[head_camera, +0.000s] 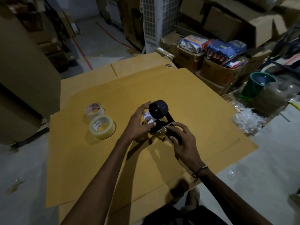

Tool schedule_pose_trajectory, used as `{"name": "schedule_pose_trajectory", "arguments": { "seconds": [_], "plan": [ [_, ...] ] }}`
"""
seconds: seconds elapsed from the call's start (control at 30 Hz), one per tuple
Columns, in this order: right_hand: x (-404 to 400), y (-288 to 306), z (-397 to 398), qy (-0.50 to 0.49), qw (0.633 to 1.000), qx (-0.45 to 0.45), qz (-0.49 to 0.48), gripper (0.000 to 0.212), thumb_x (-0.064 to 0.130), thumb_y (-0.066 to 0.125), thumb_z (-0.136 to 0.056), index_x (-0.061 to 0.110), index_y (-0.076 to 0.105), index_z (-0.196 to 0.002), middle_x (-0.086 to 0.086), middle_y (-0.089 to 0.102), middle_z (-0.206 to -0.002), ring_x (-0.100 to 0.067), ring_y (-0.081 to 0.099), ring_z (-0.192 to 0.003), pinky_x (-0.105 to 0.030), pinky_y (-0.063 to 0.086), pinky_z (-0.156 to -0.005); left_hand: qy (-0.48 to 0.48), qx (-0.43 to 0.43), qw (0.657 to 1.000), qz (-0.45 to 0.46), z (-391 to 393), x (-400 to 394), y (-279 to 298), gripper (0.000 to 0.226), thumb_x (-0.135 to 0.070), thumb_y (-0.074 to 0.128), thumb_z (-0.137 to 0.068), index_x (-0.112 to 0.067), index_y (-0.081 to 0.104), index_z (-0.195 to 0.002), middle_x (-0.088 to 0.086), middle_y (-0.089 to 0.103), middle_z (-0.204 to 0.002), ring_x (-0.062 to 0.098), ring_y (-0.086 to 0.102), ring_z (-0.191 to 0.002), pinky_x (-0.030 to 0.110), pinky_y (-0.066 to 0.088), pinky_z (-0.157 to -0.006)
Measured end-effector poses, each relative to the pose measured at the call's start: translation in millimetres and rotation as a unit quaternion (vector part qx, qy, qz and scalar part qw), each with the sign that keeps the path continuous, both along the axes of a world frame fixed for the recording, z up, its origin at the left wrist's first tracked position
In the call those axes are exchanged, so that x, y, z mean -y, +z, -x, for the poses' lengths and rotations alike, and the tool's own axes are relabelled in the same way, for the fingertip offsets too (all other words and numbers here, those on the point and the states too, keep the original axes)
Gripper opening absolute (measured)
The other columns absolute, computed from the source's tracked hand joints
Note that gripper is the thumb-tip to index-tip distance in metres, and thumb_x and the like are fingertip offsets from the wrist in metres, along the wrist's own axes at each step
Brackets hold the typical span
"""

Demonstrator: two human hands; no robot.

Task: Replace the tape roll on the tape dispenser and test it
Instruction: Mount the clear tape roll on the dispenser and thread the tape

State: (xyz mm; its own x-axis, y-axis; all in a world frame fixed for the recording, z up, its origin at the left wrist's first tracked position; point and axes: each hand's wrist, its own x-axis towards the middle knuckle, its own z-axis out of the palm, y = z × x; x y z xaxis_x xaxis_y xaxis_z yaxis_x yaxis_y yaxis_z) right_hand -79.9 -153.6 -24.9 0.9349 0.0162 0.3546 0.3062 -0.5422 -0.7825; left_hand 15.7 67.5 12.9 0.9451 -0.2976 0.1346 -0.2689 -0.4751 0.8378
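While between both hands (162, 127), tape dispenser (159, 118) sits gripped.

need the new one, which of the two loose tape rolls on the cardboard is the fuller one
The nearer roll, closer to the left hand: its clear tape wall is thick around the core. The farther roll behind it looks nearly spent, little tape on it.

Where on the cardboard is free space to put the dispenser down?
The cardboard sheet is bare right of the tape dispenser, toward the bubble wrap, and behind it. Left is crowded by two tape rolls.
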Motion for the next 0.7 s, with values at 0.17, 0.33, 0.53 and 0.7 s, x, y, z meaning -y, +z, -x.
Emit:
{"name": "schedule_pose_trajectory", "arguments": {
  "seconds": [0.17, 0.33, 0.53, 0.7],
  "plan": [
    [-2, 2, -6, 0.021, 0.999, 0.02, -0.027, 0.037, -0.001, 0.066, -0.099, 0.015, 0.071, -0.132, -0.001, 0.06, -0.141, 0.007, 0.058, -0.12, -0.013, 0.053, -0.099, 0.01, -0.014, 1.0, -0.014, -7, -7, 4, 0.082, -0.021, 0.08, -0.09, -0.042, 0.038, -0.157, -0.011, 0.045, -0.15, 0.022, 0.054, -0.128, 0.04, 0.048, -0.093],
    [1, -7, -10, 0.038, 0.996, -0.021, -0.077, 0.049, -0.004, 0.07, -0.093, 0.019, 0.069, -0.137, 0.003, 0.065, -0.138, -0.013, 0.061, -0.129, -0.021, 0.055, -0.102, 0.022, -0.039, 0.999, -0.004, -4, -19, -2, 0.09, -0.015, 0.081, -0.087, -0.045, 0.034, -0.158, -0.01, 0.05, -0.149, 0.013, 0.056, -0.125, 0.026, 0.05, -0.079],
    [12, -12, -21, 0.039, 0.995, -0.057, -0.078, 0.05, 0.0, 0.069, -0.096, 0.021, 0.066, -0.141, 0.006, 0.066, -0.139, -0.013, 0.063, -0.129, -0.034, 0.057, -0.103, 0.02, -0.088, 0.996, 0.018, -5, -14, -9, 0.092, -0.006, 0.079, -0.087, -0.041, 0.032, -0.158, -0.005, 0.043, -0.155, 0.015, 0.043, -0.138, 0.026, 0.05, -0.082],
    [22, -15, -25, 0.047, 0.993, -0.08, -0.066, 0.047, 0.012, 0.071, -0.099, 0.019, 0.063, -0.145, 0.007, 0.066, -0.142, -0.005, 0.062, -0.129, -0.027, 0.054, -0.104, 0.0, -0.093, 0.996, -0.004, -9, -10, -21, 0.1, -0.01, 0.085, -0.083, -0.04, 0.027, -0.16, -0.003, 0.035, -0.166, 0.013, 0.032, -0.149, 0.036, 0.039, -0.107]
  ]
}}
